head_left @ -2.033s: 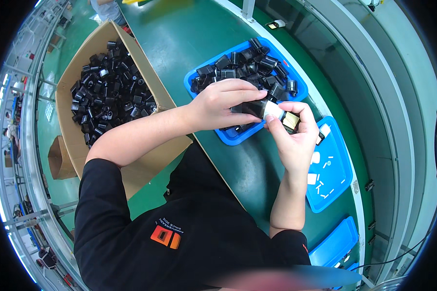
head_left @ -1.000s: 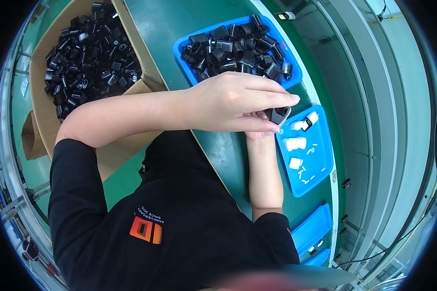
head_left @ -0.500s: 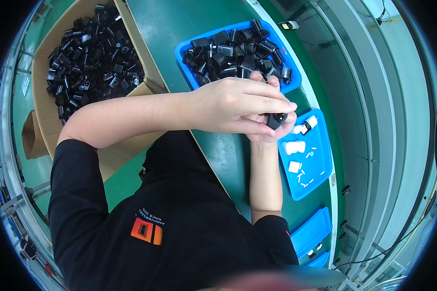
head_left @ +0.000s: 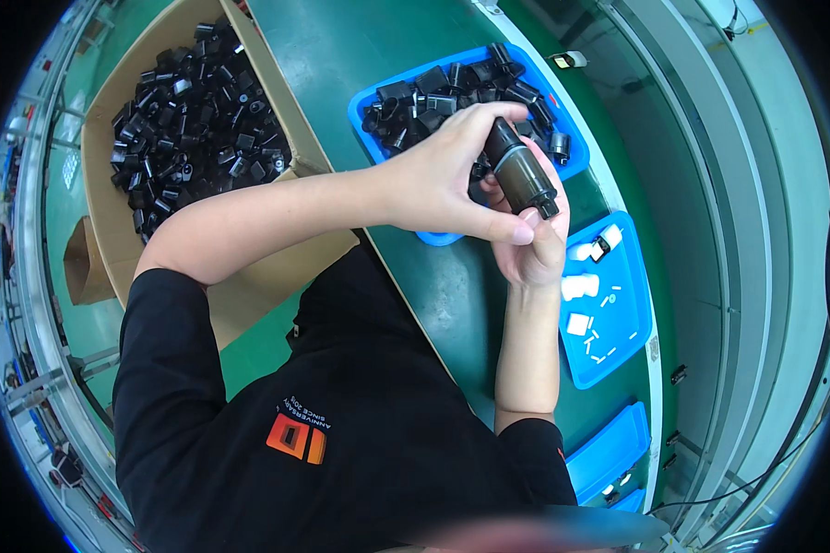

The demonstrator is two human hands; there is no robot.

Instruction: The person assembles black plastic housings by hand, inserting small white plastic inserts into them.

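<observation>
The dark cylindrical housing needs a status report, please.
Right hand cradling dark cylindrical housing, tilted. Left hand beside it, thumb and fingers apart. Blue tray behind; no obstruction seen.

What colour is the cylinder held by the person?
The cylinder is dark, nearly black; the head view shows it best.

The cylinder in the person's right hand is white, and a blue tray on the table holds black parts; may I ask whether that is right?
Not quite: the head view shows the cylinder in the person's right hand is dark, not white; the blue tray on the table does hold black parts.
</observation>
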